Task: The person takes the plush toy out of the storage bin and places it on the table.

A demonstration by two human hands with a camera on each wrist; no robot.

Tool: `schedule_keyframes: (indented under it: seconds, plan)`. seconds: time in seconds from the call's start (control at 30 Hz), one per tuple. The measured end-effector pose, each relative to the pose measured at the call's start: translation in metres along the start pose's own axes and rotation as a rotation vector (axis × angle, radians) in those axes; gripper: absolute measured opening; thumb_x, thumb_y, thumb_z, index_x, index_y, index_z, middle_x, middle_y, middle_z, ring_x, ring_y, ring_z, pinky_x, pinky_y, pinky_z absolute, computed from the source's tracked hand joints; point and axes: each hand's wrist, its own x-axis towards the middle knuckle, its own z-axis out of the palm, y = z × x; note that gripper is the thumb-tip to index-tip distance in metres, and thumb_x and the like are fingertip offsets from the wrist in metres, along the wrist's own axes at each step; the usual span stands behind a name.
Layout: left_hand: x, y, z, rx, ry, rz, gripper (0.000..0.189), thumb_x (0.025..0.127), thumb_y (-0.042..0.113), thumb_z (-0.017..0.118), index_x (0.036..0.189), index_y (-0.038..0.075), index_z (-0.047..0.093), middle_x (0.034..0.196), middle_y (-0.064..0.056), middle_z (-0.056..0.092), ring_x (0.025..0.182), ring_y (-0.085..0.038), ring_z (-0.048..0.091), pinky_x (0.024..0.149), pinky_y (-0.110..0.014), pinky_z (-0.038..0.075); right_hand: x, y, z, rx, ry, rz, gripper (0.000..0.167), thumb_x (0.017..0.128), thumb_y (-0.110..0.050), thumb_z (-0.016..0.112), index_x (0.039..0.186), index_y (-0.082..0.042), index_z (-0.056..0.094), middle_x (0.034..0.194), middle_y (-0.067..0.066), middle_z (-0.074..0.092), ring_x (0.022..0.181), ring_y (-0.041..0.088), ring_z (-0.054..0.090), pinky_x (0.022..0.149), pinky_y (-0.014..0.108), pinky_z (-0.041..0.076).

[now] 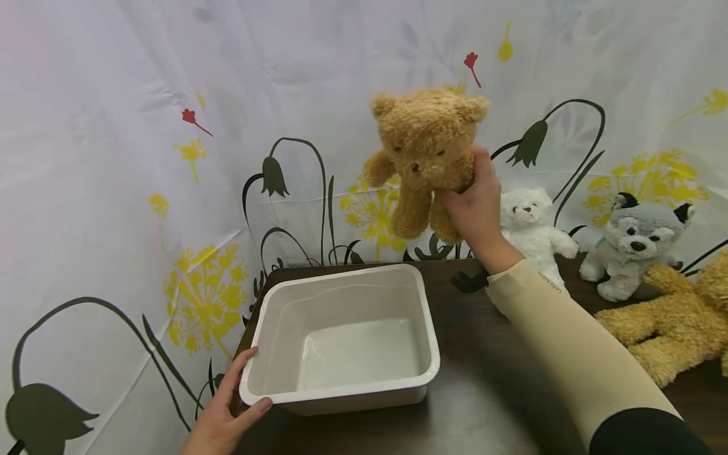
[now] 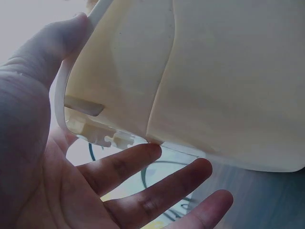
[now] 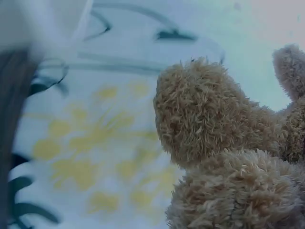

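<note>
A tan teddy bear [image 1: 426, 139] is held up in the air, upright and facing forward, above and behind the white plastic tub [image 1: 341, 398]. My right hand [image 1: 474, 202] grips the bear by its side; some of the fingers are hidden behind it. In the right wrist view the bear's furry legs [image 3: 205, 114] fill the right half. My left hand [image 1: 224, 404] holds the tub's front left corner, with thumb and finger at the rim. The left wrist view has the thumb on the rim [image 2: 59, 102] and the other fingers spread beside the outer wall.
To the right, a white bear [image 1: 529, 234] and a grey husky toy [image 1: 639, 246] sit on the dark table [image 1: 472, 354]. A golden plush toy [image 1: 677, 322] lies at the right edge. Behind hangs a flower-printed curtain [image 1: 318, 82]. A small black object [image 1: 469, 282] lies near my right wrist.
</note>
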Motion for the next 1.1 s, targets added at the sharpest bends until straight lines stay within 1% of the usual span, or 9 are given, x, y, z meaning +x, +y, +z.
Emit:
schedule_keyframes:
  seconds: [0.13,0.27,0.43,0.63,0.73,0.77,0.87,0.97,1.1]
  plan:
    - [-0.002,-0.002,-0.005,-0.039,0.007,0.059,0.086,0.102,0.013,0.077,0.17,0.019,0.024,0.144,-0.029,0.058,0.106,-0.005,0.066,0.081,-0.024,0.058,-0.008,0.05,-0.009,-0.008,-0.051,0.208,0.069,0.092,-0.03,0.089,0.151,-0.034,0.054,0.15,0.008,0.064,0.134,0.031,0.067,0.103,0.058,0.057]
    - [-0.005,-0.003,-0.007,-0.084,-0.002,0.108,0.087,0.101,0.006,0.075,0.17,0.015,0.023,0.149,-0.03,0.05,0.108,-0.008,0.068,0.084,-0.024,0.059,-0.029,0.094,-0.008,-0.01,-0.128,0.362,0.069,0.093,-0.026,0.088,0.151,-0.028,0.053,0.146,0.012,0.066,0.128,0.036,0.069,0.099,0.06,0.058]
    - [-0.005,-0.006,-0.004,-0.109,-0.029,0.087,0.088,0.101,0.004,0.074,0.17,0.014,0.02,0.152,-0.032,0.045,0.107,-0.006,0.068,0.083,-0.025,0.061,-0.052,0.125,-0.006,-0.036,-0.172,0.447,0.07,0.094,-0.016,0.086,0.154,-0.02,0.051,0.141,0.013,0.068,0.116,0.035,0.071,0.098,0.057,0.056]
    - [-0.003,-0.006,-0.002,-0.085,-0.002,0.051,0.088,0.099,0.007,0.077,0.169,0.016,0.023,0.153,-0.035,0.046,0.107,-0.014,0.07,0.082,-0.032,0.062,-0.071,0.142,-0.003,-0.089,-0.266,0.525,0.082,0.097,-0.02,0.084,0.166,-0.026,0.04,0.137,0.012,0.075,0.062,0.017,0.063,0.074,0.043,0.055]
    - [-0.004,-0.005,-0.001,-0.09,0.0,0.031,0.089,0.098,0.008,0.078,0.169,0.017,0.023,0.155,-0.033,0.043,0.108,-0.02,0.071,0.083,-0.034,0.063,-0.081,0.153,-0.001,-0.099,-0.306,0.546,0.086,0.097,-0.018,0.084,0.168,-0.027,0.037,0.136,0.013,0.076,0.056,0.02,0.059,0.068,0.041,0.054]
    - [-0.004,-0.005,-0.001,-0.089,0.001,0.023,0.089,0.098,0.009,0.078,0.169,0.017,0.023,0.155,-0.033,0.043,0.107,-0.021,0.071,0.082,-0.034,0.063,-0.084,0.156,0.0,-0.095,-0.317,0.551,0.087,0.096,-0.017,0.084,0.169,-0.026,0.037,0.137,0.014,0.075,0.057,0.026,0.062,0.069,0.044,0.054]
    - [-0.005,-0.004,0.0,-0.091,0.014,0.014,0.09,0.097,0.009,0.08,0.168,0.018,0.025,0.152,-0.034,0.047,0.106,-0.022,0.072,0.082,-0.034,0.064,-0.091,0.167,0.002,-0.097,-0.351,0.56,0.085,0.095,-0.02,0.087,0.165,-0.02,0.04,0.148,0.014,0.068,0.099,0.036,0.073,0.09,0.052,0.058]
    - [-0.006,-0.003,-0.001,-0.082,0.035,0.038,0.09,0.095,0.008,0.083,0.167,0.017,0.03,0.148,-0.035,0.051,0.102,-0.018,0.072,0.08,-0.034,0.064,-0.096,0.175,0.003,-0.088,-0.366,0.59,0.084,0.093,-0.026,0.089,0.163,-0.014,0.042,0.156,0.015,0.059,0.134,0.04,0.061,0.11,0.06,0.051]
    - [-0.005,-0.004,-0.005,-0.045,0.064,0.109,0.089,0.091,0.006,0.086,0.164,0.015,0.036,0.14,-0.034,0.058,0.096,-0.011,0.071,0.077,-0.032,0.064,-0.101,0.18,0.006,-0.049,-0.394,0.634,0.084,0.093,-0.027,0.09,0.161,-0.012,0.042,0.155,0.017,0.058,0.143,0.042,0.055,0.115,0.063,0.047]
